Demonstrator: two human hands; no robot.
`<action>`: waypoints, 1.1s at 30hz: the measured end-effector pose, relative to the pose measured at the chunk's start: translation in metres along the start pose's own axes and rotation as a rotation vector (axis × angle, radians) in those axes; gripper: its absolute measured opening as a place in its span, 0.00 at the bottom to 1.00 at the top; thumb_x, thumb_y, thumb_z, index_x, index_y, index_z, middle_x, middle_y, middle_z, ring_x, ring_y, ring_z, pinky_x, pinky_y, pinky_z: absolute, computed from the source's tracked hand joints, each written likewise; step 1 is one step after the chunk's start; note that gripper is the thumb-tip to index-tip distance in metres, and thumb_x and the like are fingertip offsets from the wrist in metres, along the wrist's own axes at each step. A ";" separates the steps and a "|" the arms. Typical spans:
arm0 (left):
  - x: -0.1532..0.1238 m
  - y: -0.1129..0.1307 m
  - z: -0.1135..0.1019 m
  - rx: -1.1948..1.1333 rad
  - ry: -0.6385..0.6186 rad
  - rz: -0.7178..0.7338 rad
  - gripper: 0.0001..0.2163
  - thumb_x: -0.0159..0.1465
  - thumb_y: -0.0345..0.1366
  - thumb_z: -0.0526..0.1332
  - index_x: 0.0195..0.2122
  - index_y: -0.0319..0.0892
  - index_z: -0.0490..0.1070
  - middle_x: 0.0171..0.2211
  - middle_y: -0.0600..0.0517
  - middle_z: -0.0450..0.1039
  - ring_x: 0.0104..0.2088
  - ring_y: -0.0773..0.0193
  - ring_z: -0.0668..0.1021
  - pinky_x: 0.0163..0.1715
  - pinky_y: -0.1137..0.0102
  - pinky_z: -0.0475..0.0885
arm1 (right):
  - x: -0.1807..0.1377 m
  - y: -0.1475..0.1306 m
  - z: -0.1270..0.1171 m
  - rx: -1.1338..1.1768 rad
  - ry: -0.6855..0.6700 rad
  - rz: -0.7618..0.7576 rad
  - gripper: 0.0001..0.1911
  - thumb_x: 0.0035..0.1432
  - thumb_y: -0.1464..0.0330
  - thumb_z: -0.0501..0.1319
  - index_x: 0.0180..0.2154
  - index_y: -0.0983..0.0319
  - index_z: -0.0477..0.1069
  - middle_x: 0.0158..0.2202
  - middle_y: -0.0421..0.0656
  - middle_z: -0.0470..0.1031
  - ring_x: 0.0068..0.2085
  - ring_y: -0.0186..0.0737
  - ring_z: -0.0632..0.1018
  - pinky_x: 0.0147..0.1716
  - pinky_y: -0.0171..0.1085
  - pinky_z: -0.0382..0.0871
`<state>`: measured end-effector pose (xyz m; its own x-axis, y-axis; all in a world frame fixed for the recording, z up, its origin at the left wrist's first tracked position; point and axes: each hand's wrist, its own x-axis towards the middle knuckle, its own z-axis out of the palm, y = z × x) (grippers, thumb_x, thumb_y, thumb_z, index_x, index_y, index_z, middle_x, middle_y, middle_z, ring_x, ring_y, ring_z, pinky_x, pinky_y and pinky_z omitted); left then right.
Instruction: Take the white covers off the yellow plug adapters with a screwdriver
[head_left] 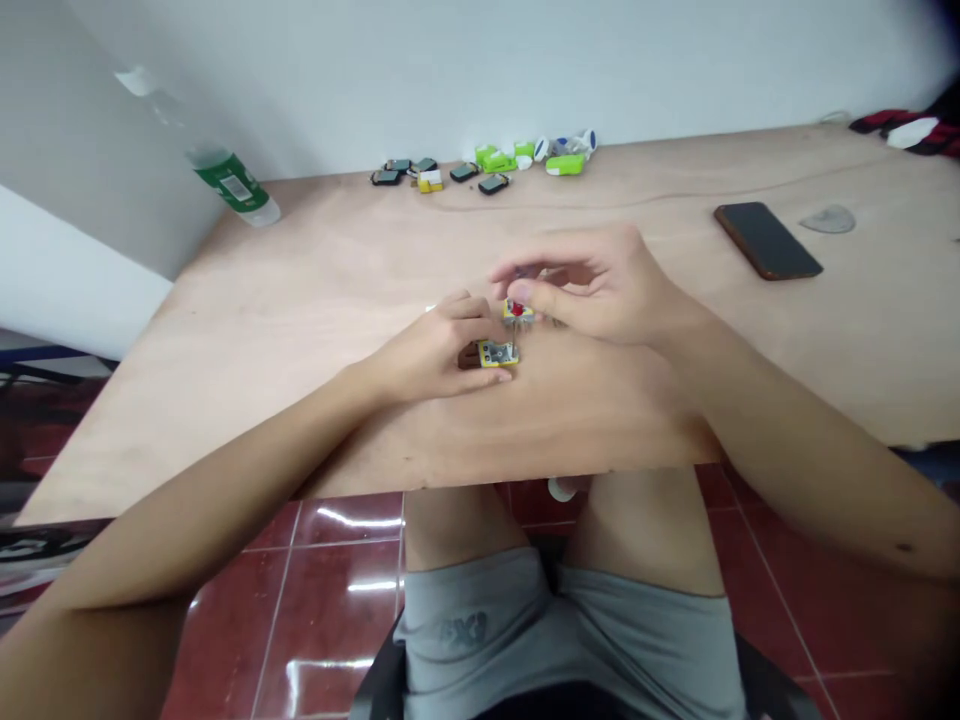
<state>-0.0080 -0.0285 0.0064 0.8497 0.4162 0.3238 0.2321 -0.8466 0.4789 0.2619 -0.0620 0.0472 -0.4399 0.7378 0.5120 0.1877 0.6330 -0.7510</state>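
My left hand (pixel 439 350) rests on the wooden table (pixel 300 300) with its fingers closed on a small yellow-edged block with a grey face (pixel 498 353). Just behind it, my right hand (pixel 600 285) pinches a second small yellow piece with a red part (pixel 517 309) between thumb and fingertips. The two pieces sit close together, almost touching. What lies under my right fingers is hidden.
Several small dark, yellow and green pieces (pixel 487 165) lie in a row at the table's far edge by the wall. A plastic bottle (pixel 225 170) stands at the far left. A dark phone (pixel 766 240) lies at right, near a clear flat piece (pixel 829 219).
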 end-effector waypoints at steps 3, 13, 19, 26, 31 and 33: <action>0.001 0.000 0.001 0.008 -0.010 0.004 0.21 0.73 0.56 0.73 0.56 0.45 0.86 0.53 0.41 0.85 0.56 0.46 0.84 0.65 0.51 0.79 | 0.005 -0.014 -0.011 -0.303 -0.052 -0.002 0.07 0.73 0.59 0.74 0.47 0.53 0.89 0.40 0.42 0.88 0.40 0.46 0.83 0.41 0.45 0.76; 0.003 0.000 0.007 -0.046 0.016 0.080 0.16 0.73 0.51 0.73 0.52 0.47 0.87 0.55 0.42 0.86 0.57 0.48 0.85 0.62 0.53 0.82 | 0.010 -0.058 -0.030 -0.568 -0.431 -0.054 0.12 0.78 0.68 0.61 0.48 0.54 0.85 0.45 0.43 0.88 0.42 0.49 0.82 0.47 0.47 0.69; 0.005 -0.001 0.006 -0.020 0.023 0.115 0.17 0.73 0.52 0.74 0.53 0.45 0.87 0.55 0.39 0.86 0.61 0.44 0.83 0.65 0.49 0.81 | 0.006 -0.067 -0.022 -0.763 -0.525 0.004 0.15 0.82 0.64 0.56 0.49 0.59 0.81 0.45 0.48 0.86 0.42 0.50 0.78 0.43 0.48 0.63; 0.004 -0.003 0.008 0.001 0.020 0.161 0.19 0.73 0.53 0.73 0.55 0.45 0.87 0.59 0.38 0.84 0.62 0.43 0.83 0.66 0.49 0.80 | 0.005 -0.066 -0.018 -0.763 -0.520 0.080 0.12 0.80 0.64 0.58 0.42 0.57 0.79 0.40 0.46 0.83 0.36 0.45 0.73 0.37 0.47 0.57; 0.006 -0.004 0.009 -0.022 0.016 0.173 0.19 0.73 0.52 0.73 0.57 0.45 0.86 0.62 0.38 0.83 0.63 0.43 0.83 0.66 0.48 0.81 | 0.009 -0.072 -0.014 -0.666 -0.582 0.089 0.07 0.74 0.68 0.65 0.46 0.55 0.83 0.43 0.44 0.85 0.36 0.45 0.75 0.39 0.45 0.60; 0.006 -0.005 0.009 -0.033 0.017 0.186 0.18 0.73 0.50 0.74 0.57 0.45 0.86 0.64 0.37 0.82 0.66 0.42 0.81 0.68 0.46 0.79 | 0.010 -0.075 -0.013 -0.719 -0.579 0.112 0.07 0.75 0.65 0.64 0.45 0.56 0.82 0.42 0.46 0.85 0.36 0.46 0.76 0.38 0.45 0.60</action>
<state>0.0003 -0.0251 -0.0014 0.8681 0.2592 0.4233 0.0558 -0.8983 0.4358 0.2544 -0.0988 0.1140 -0.7199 0.6939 0.0188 0.6694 0.7011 -0.2456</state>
